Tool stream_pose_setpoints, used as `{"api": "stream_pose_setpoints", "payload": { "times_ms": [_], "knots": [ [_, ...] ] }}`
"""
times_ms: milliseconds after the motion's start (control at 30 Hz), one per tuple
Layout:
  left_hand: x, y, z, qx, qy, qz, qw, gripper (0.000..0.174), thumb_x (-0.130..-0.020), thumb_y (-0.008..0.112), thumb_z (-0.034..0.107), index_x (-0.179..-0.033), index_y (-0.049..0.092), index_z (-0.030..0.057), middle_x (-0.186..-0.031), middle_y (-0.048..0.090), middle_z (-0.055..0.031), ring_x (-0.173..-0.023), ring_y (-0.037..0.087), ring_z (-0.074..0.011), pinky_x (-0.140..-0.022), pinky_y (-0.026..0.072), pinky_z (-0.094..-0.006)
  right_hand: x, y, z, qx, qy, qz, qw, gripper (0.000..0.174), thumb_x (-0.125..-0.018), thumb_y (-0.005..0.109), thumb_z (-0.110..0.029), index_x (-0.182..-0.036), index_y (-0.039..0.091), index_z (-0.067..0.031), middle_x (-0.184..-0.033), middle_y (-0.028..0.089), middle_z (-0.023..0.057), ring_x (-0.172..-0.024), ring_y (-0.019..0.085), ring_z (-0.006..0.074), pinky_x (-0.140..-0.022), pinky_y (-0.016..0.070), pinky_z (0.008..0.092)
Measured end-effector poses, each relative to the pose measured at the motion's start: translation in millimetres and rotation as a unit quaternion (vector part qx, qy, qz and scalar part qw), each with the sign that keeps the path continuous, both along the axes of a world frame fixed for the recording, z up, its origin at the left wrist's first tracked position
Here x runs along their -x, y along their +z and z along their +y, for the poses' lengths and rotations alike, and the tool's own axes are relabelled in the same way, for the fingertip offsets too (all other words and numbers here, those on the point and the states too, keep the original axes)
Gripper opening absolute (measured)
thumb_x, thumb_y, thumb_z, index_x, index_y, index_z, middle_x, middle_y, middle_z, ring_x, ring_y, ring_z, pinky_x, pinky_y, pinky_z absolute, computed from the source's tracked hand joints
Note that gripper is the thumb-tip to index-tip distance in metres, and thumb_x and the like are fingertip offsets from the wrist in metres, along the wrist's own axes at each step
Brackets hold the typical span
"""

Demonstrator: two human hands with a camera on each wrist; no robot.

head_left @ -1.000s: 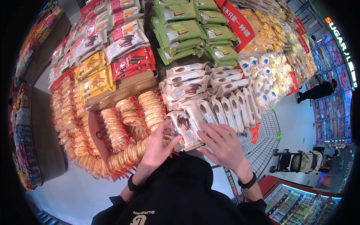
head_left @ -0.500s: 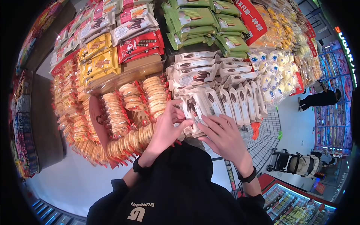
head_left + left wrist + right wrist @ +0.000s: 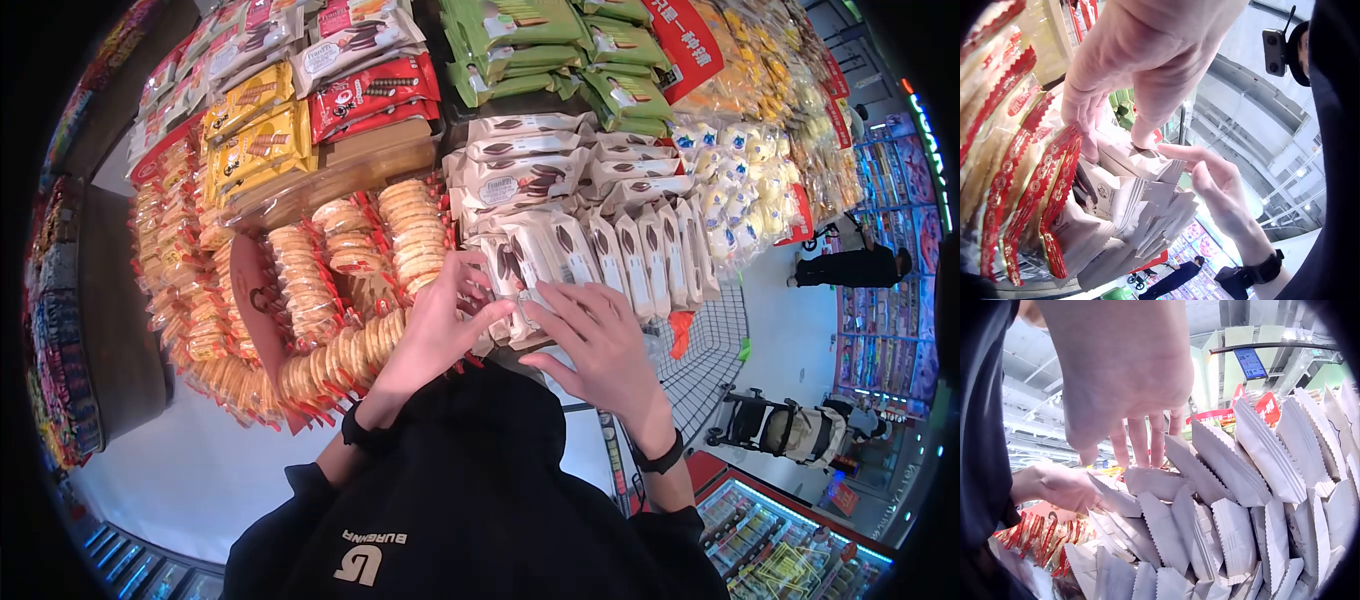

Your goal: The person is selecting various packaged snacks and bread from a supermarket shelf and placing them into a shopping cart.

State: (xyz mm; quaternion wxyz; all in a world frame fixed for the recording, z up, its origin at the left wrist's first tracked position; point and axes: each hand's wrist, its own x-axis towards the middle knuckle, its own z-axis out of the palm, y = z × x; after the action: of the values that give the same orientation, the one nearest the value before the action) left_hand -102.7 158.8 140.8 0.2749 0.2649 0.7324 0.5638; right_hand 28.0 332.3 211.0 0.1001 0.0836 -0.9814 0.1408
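Note:
In the head view my left hand (image 3: 438, 322) is at the front left of a row of white wafer packs with dark brown pictures. Its thumb and fingers pinch the front white pack (image 3: 1125, 156), seen between them in the left wrist view. My right hand (image 3: 603, 352) lies beside it with fingers extended, fingertips at the near end of the same packs. More white packs (image 3: 632, 262) stand on edge to the right, their crimped ends facing me in the right wrist view. Part of the front pack is hidden behind the fingers.
Round crackers in red-edged wrappers (image 3: 345, 365) line the left front. Behind are yellow packs (image 3: 262, 145), red packs (image 3: 375, 95) and green packs (image 3: 530, 30). A wire cart (image 3: 705, 350) stands at right, with a stroller (image 3: 785, 430) and a person (image 3: 850, 268) beyond.
The front pack, lying face up between the hands before, has tipped up on edge against its neighbours. My left hand has closed in on it; the right hand stays beside it.

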Motion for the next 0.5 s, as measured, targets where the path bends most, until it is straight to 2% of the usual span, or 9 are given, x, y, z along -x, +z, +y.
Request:
{"api": "stream_pose_setpoints", "payload": {
  "times_ms": [133, 233, 333, 433, 500],
  "knots": [
    [-1, 6, -6, 0.024, -0.008, 0.065, 0.998, 0.055, -0.088, 0.078, 0.020, -0.130, 0.049, -0.0014, -0.103, 0.066, -0.0126, -0.091, 0.068, -0.0188, -0.077, 0.0542, -0.0331, -2, 6, 14, -0.028, -0.045, 0.048, 0.997, 0.038, -0.083, 0.076, -0.020, -0.117, 0.067, -0.0067, -0.123, 0.065, 0.0073, -0.112, 0.060, 0.0247, -0.098, 0.0447, 0.0417],
    [0, 4, -10, 0.024, -0.011, 0.036, 0.999, 0.056, -0.088, 0.078, 0.020, -0.131, 0.049, -0.0016, -0.104, 0.066, -0.0126, -0.091, 0.067, -0.0193, -0.077, 0.0541, -0.0338, -3, 5, 21, -0.050, -0.061, 0.060, 0.995, 0.035, -0.082, 0.076, -0.019, -0.114, 0.068, -0.0065, -0.122, 0.066, 0.0059, -0.110, 0.061, 0.0244, -0.096, 0.0451, 0.0406],
    [2, 3, -11, 0.023, -0.017, 0.032, 0.999, 0.055, -0.089, 0.077, 0.020, -0.131, 0.049, -0.0009, -0.101, 0.067, -0.0123, -0.089, 0.067, -0.0190, -0.077, 0.0541, -0.0335, -2, 6, 17, -0.040, -0.058, 0.046, 0.996, 0.035, -0.083, 0.076, -0.020, -0.114, 0.068, -0.0062, -0.123, 0.066, 0.0064, -0.110, 0.060, 0.0244, -0.096, 0.0451, 0.0407],
    [1, 2, -9, 0.006, -0.012, -0.001, 1.000, 0.053, -0.090, 0.076, 0.020, -0.131, 0.048, -0.0005, -0.099, 0.067, -0.0120, -0.087, 0.068, -0.0186, -0.077, 0.0539, -0.0332, 5, 12, 6, -0.014, -0.048, 0.030, 0.998, 0.037, -0.079, 0.079, -0.016, -0.113, 0.069, -0.0076, -0.124, 0.067, 0.0050, -0.108, 0.062, 0.0244, -0.091, 0.0473, 0.0380],
    [0, 6, -9, 0.013, -0.011, -0.003, 1.000, 0.053, -0.091, 0.076, 0.020, -0.131, 0.047, -0.0005, -0.097, 0.068, -0.0119, -0.085, 0.067, -0.0183, -0.076, 0.0536, -0.0332, 7, 9, 4, -0.021, -0.036, 0.023, 0.999, 0.035, -0.080, 0.078, -0.018, -0.113, 0.069, -0.0075, -0.125, 0.066, 0.0054, -0.109, 0.062, 0.0243, -0.092, 0.0472, 0.0382]
  ]
}}
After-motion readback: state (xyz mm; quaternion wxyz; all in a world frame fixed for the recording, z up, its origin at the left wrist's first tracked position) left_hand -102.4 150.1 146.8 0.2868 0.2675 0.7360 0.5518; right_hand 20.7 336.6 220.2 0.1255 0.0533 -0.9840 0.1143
